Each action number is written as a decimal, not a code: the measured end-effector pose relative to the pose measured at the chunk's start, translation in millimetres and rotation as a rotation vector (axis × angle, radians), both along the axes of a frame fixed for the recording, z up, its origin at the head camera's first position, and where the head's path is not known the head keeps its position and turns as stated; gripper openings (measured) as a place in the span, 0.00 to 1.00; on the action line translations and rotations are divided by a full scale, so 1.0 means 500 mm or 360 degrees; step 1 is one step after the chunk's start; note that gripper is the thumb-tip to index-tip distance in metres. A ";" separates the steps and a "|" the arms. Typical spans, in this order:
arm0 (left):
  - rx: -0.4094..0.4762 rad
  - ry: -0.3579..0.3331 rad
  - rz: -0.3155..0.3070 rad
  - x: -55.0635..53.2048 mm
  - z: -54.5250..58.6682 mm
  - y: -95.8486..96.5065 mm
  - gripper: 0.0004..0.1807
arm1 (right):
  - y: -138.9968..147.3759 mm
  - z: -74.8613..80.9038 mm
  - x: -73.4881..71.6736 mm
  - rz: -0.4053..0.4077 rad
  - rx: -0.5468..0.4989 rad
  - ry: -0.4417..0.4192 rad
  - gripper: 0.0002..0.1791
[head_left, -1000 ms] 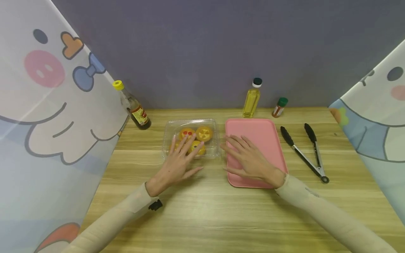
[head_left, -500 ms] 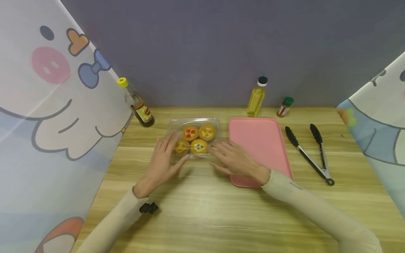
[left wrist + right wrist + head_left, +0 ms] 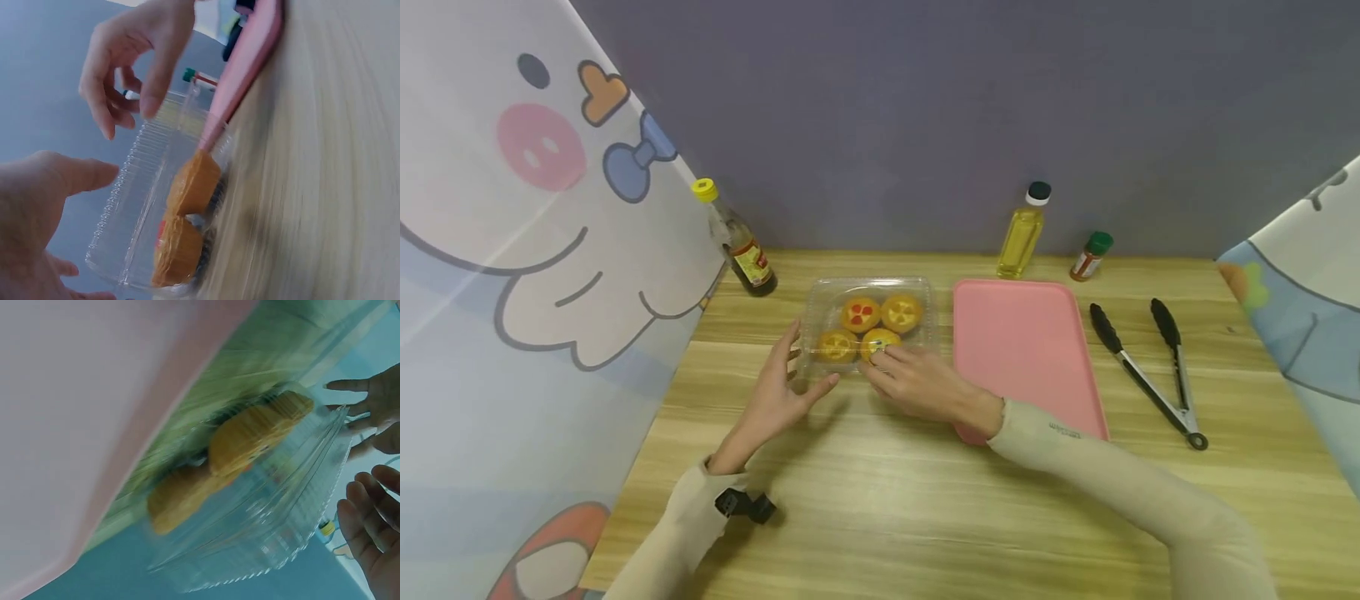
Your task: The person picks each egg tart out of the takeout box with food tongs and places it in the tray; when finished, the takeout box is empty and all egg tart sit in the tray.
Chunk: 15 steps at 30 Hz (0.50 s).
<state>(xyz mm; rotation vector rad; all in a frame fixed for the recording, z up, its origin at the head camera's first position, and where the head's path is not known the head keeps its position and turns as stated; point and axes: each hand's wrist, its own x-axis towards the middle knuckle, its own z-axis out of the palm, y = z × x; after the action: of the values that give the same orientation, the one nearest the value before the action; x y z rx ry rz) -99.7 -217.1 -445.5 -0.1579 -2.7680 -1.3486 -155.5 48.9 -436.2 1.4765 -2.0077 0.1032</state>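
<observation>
Clear container (image 3: 824,298) with four pastries (image 3: 900,314) sits left of pink tray (image 3: 1026,350). Left hand (image 3: 772,397) spread wide beside container; right hand (image 3: 921,383) loosely bent at near edge, contact unclear.

Clear, glossy plastic box (image 3: 822,302); smooth matt tray (image 3: 1030,350); wood-grain tabletop (image 3: 880,517); metal-armed tongs (image 3: 1150,388)

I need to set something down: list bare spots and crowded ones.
The widest bare patch of table lies between left sleeve and right sleeve, in front of the clear box. The pink tray holds nothing, though the right sleeve crosses its near edge. Crowded: around the box, left hand beside it, right hand at its front.
</observation>
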 end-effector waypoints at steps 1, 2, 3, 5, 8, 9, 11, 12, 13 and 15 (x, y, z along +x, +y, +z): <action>0.0059 -0.0055 0.0012 0.001 -0.001 -0.001 0.60 | -0.006 0.000 0.001 -0.0013 0.0010 0.0022 0.10; 0.0117 -0.0109 0.0027 0.003 -0.001 -0.002 0.59 | -0.010 0.000 0.002 -0.0024 0.0018 0.0048 0.09; 0.0176 -0.0158 0.0049 0.004 -0.003 -0.003 0.59 | -0.015 0.000 0.003 -0.0040 0.0026 0.0074 0.08; 0.0309 -0.0260 0.0097 0.005 -0.005 -0.004 0.57 | -0.025 -0.002 0.004 -0.0074 0.0048 0.0135 0.07; 0.0557 -0.0419 0.0162 0.006 -0.007 -0.006 0.53 | -0.038 -0.004 0.008 -0.0103 0.0075 0.0193 0.09; 0.0638 -0.0463 0.0181 0.006 -0.009 -0.007 0.51 | -0.042 -0.004 0.009 -0.0111 0.0086 0.0201 0.09; 0.0783 -0.0535 0.0203 0.007 -0.010 -0.007 0.48 | -0.048 -0.007 0.011 -0.0114 0.0105 0.0192 0.08; 0.0838 -0.0558 0.0206 0.007 -0.011 -0.008 0.47 | -0.051 -0.007 0.012 -0.0117 0.0116 0.0184 0.08; 0.0859 -0.0569 0.0208 0.006 -0.013 -0.009 0.46 | -0.053 -0.008 0.012 -0.0123 0.0126 0.0176 0.07; 0.0933 -0.0582 0.0211 0.005 -0.016 -0.008 0.45 | -0.057 -0.011 0.012 -0.0146 0.0151 0.0168 0.06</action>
<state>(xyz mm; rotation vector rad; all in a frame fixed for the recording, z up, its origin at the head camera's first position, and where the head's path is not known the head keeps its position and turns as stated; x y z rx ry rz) -97.0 -221.2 -453.5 0.3232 -2.4206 -2.2528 -149.4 20.5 -441.9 1.4145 -2.0150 -0.1076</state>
